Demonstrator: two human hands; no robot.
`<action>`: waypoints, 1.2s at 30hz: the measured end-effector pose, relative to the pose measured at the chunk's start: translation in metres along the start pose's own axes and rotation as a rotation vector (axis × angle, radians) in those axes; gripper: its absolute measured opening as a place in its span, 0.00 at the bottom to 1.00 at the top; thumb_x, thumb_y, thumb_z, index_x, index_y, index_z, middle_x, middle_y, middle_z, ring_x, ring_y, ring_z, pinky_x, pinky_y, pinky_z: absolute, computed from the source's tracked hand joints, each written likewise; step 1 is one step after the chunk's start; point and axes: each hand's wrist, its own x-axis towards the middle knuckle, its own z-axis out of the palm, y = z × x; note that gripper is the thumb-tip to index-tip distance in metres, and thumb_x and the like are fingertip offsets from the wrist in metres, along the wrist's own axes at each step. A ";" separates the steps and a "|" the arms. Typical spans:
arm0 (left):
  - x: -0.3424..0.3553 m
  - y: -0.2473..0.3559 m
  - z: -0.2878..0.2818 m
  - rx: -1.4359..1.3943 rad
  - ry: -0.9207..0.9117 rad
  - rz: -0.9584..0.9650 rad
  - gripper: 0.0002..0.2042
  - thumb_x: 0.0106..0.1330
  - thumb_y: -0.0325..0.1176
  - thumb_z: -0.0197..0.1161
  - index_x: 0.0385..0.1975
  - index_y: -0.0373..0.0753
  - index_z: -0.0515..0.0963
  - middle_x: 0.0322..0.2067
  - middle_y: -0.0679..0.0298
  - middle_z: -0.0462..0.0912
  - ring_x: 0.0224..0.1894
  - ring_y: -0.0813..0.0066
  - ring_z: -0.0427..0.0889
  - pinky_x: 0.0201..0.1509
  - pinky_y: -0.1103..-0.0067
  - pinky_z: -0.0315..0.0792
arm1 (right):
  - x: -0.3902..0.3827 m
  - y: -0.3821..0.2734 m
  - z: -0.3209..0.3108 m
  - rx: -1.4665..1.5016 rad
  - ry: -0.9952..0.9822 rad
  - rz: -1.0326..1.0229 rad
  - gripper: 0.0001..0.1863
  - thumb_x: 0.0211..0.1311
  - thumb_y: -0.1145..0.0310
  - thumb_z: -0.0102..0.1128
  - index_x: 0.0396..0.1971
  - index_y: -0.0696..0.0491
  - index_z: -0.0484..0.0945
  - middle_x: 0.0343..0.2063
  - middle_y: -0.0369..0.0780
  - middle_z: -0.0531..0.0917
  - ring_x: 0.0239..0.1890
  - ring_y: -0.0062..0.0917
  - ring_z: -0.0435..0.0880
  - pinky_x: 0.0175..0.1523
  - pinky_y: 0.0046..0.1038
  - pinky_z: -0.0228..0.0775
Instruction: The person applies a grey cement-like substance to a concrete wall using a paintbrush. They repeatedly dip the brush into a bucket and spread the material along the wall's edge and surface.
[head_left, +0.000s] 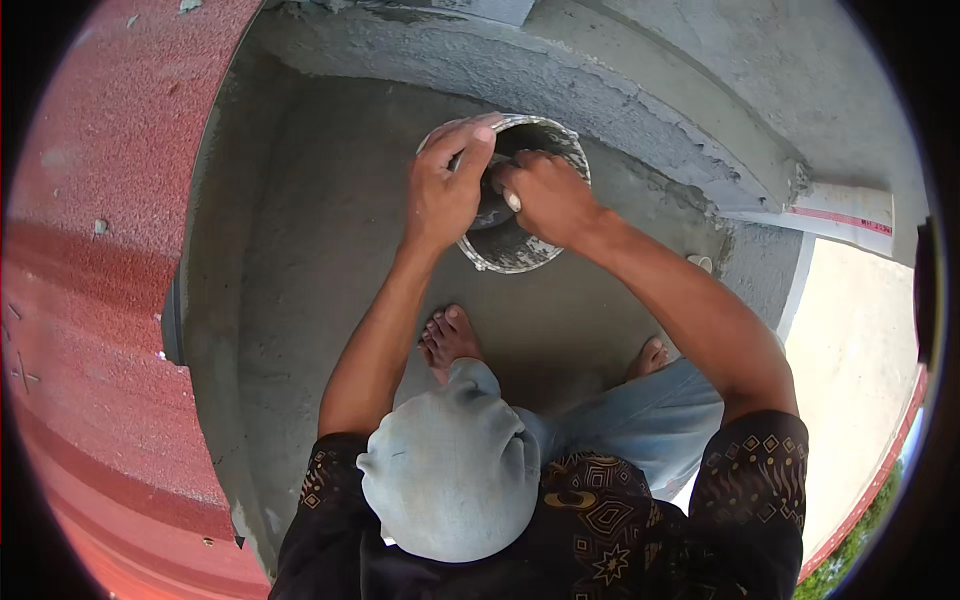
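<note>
A bucket (511, 262) with a cement-smeared rim and dark inside stands on the grey floor in front of me. My left hand (450, 180) grips its left rim, with the thumb and fingers round the edge. My right hand (548, 200) is closed over the opening, round what looks like a trowel, whose pale rounded handle end (513, 201) pokes out of the fist. The rest of that tool is hidden by the hand and the bucket's shade, and I cannot make out what the bucket holds.
Red, gritty ribbed sheeting (110, 200) runs along the left. A low, rough cement wall (560, 85) closes the far side. My bare feet (452, 340) are on the concrete floor (310, 200) near the bucket. A small whitish object (700, 262) lies by the right wall.
</note>
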 end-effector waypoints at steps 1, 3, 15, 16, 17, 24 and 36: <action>-0.002 0.002 0.007 0.013 0.003 0.017 0.17 0.78 0.43 0.62 0.52 0.36 0.88 0.53 0.53 0.90 0.60 0.58 0.84 0.69 0.65 0.73 | -0.005 0.000 -0.008 0.034 -0.070 0.073 0.17 0.52 0.74 0.69 0.44 0.52 0.89 0.44 0.54 0.90 0.49 0.51 0.89 0.57 0.48 0.81; -0.002 0.004 0.008 0.029 -0.005 0.033 0.18 0.78 0.44 0.62 0.52 0.36 0.89 0.53 0.53 0.90 0.60 0.58 0.84 0.68 0.66 0.73 | -0.002 0.004 -0.007 0.172 -0.096 0.140 0.15 0.52 0.75 0.66 0.41 0.52 0.89 0.41 0.53 0.90 0.47 0.49 0.89 0.55 0.47 0.81; -0.001 -0.007 -0.013 0.006 0.003 -0.012 0.24 0.80 0.51 0.59 0.54 0.34 0.88 0.53 0.49 0.89 0.59 0.58 0.86 0.65 0.68 0.75 | 0.008 0.004 -0.002 1.170 -0.153 0.531 0.08 0.63 0.82 0.65 0.41 0.60 0.84 0.40 0.42 0.87 0.44 0.27 0.89 0.52 0.29 0.88; -0.002 -0.007 -0.012 0.010 0.010 -0.012 0.24 0.80 0.51 0.59 0.54 0.34 0.87 0.53 0.49 0.89 0.58 0.58 0.86 0.65 0.67 0.75 | 0.006 0.003 -0.004 1.220 -0.133 0.551 0.08 0.64 0.82 0.65 0.42 0.60 0.84 0.40 0.42 0.87 0.44 0.27 0.89 0.52 0.29 0.88; -0.004 -0.005 -0.011 0.014 0.019 -0.013 0.24 0.80 0.51 0.59 0.55 0.34 0.87 0.53 0.48 0.89 0.58 0.58 0.86 0.65 0.67 0.75 | 0.005 0.003 -0.006 1.269 -0.114 0.571 0.08 0.64 0.81 0.65 0.42 0.60 0.84 0.40 0.42 0.87 0.44 0.27 0.89 0.53 0.30 0.89; -0.005 -0.015 -0.031 -0.071 0.071 -0.104 0.25 0.81 0.51 0.58 0.57 0.33 0.86 0.54 0.49 0.89 0.58 0.62 0.86 0.65 0.69 0.74 | 0.006 -0.010 -0.022 1.313 -0.033 0.493 0.10 0.65 0.77 0.68 0.45 0.60 0.85 0.41 0.43 0.88 0.44 0.29 0.90 0.52 0.31 0.89; 0.005 -0.056 -0.062 -0.436 0.128 -0.348 0.32 0.84 0.55 0.52 0.66 0.26 0.77 0.63 0.54 0.82 0.65 0.67 0.79 0.69 0.71 0.71 | -0.006 0.012 -0.052 1.632 0.194 0.502 0.14 0.67 0.74 0.71 0.50 0.61 0.82 0.43 0.44 0.88 0.45 0.31 0.90 0.55 0.36 0.89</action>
